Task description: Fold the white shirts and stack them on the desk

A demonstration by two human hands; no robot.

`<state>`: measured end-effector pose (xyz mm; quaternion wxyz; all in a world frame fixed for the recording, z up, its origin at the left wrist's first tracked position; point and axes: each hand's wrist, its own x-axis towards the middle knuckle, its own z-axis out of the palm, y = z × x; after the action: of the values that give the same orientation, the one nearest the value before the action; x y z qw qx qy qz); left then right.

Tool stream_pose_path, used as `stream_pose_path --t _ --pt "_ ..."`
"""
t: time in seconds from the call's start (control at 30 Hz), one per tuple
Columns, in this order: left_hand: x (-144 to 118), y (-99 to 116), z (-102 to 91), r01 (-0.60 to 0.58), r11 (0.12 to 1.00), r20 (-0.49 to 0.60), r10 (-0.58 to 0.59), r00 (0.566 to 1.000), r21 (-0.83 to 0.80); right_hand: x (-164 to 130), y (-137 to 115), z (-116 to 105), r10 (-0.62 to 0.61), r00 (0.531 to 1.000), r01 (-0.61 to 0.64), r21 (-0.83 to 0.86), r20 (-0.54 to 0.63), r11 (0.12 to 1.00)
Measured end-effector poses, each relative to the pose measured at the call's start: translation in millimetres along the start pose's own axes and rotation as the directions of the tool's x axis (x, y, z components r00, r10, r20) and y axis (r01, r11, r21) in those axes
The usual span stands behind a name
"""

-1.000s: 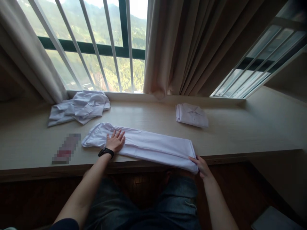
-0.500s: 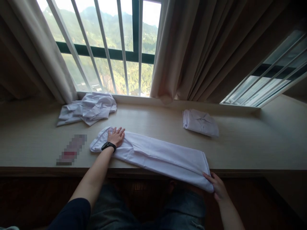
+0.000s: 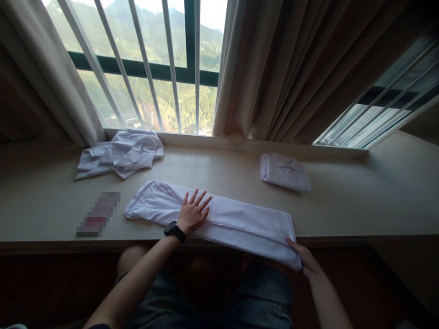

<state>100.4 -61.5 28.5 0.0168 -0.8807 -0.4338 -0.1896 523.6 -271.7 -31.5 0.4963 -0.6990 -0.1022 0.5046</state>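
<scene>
**White garment held flat along the edge of the surface**

From the head camera, my left hand (image 3: 192, 214) lay palm down on the long white folded garment (image 3: 219, 220), a little left of its middle, with its fingers (image 3: 202, 202) spread flat against the cloth; a black watch (image 3: 174, 230) sat on that wrist. My right hand (image 3: 306, 261) was at the garment's right end, where the cloth hung over the near edge of the surface (image 3: 343, 205); its fingers pinched that corner. The garment stretched slantwise along the front of the surface, its left end farther from me than its right.

A crumpled white garment (image 3: 120, 152) lay at the back left, near the window (image 3: 151, 68). A small folded white shirt (image 3: 284, 171) sat at the back right, below the curtain (image 3: 291, 68), well apart from the garment. A blurred flat object (image 3: 99, 214) lay just left of the long garment.
</scene>
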Motion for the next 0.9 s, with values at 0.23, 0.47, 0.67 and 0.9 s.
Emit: stream_pose_path --t 0.23,0.47,0.67,0.9 --pt "-25.8 14.2 34.8 0.04 0.999 0.076 -0.039 0.996 -0.02 -16.9 -23.6 3.3 -0.081 0.995 0.076 0.092 0.058 0.993" --pt "-25.3 13.2 37.1 0.019 1.0 0.052 -0.018 0.998 -0.003 -53.0 -99.6 24.5 -0.273 0.942 0.278 -0.001 0.197 0.961" --pt "-27.2 14.6 36.8 0.019 1.0 0.052 -0.018 0.998 -0.018 -92.0 -155.6 133.3 -0.488 0.781 0.576 -0.145 0.391 0.805" --pt "-26.6 1.6 45.2 0.039 0.987 0.124 -0.019 0.992 -0.159 -100.4 -94.3 324.6 -0.48 0.645 0.753 -0.599 0.594 0.271"
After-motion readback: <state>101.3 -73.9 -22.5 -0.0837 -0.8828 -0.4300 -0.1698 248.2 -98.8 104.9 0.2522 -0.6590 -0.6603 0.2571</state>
